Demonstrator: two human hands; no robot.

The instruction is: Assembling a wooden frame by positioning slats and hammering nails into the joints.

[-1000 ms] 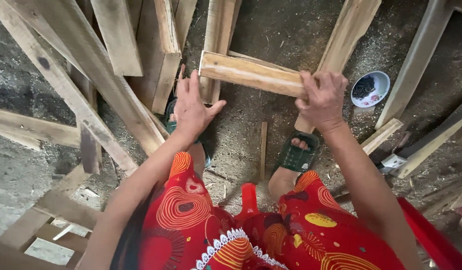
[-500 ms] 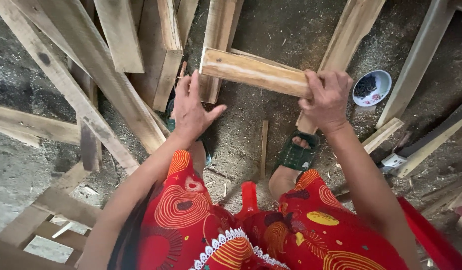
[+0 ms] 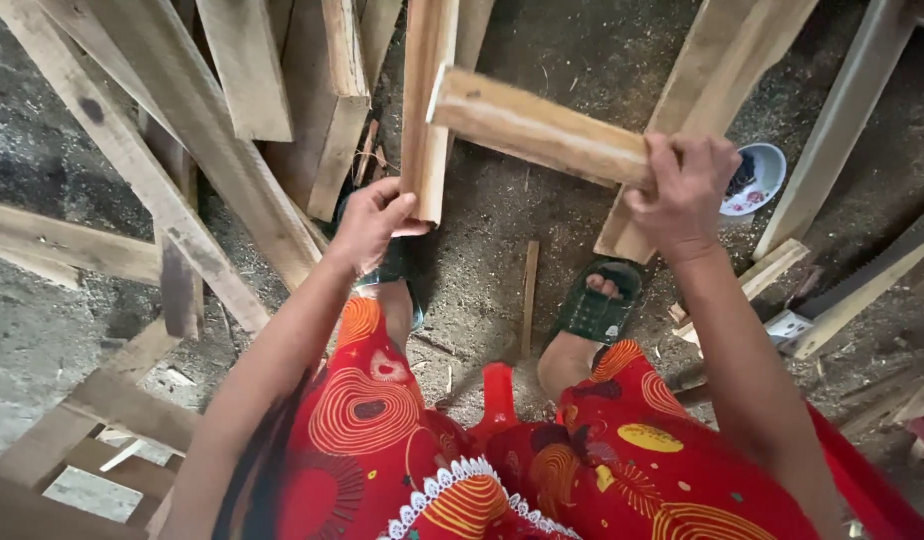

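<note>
My right hand [image 3: 682,195] grips one end of a short pale wooden block [image 3: 537,130], held roughly level and slanting up to the left above the ground. My left hand [image 3: 374,222] is closed around the lower end of an upright wooden plank [image 3: 427,100] that rises to the top of the view. The block's free end sits right beside that plank's upper part. Below are my knees in red patterned cloth, with my feet in dark green sandals [image 3: 597,300] on the dusty ground.
Several long planks [image 3: 182,170] lie criss-crossed on the left and along the right [image 3: 842,120]. A small white and blue bowl [image 3: 754,178] sits on the ground at the right. A thin wood stick [image 3: 529,290] lies between my feet. Sawdust covers the floor.
My left hand has left the block's left end and taken hold of the upright plank. My right hand keeps the block, whose free end has lifted.
</note>
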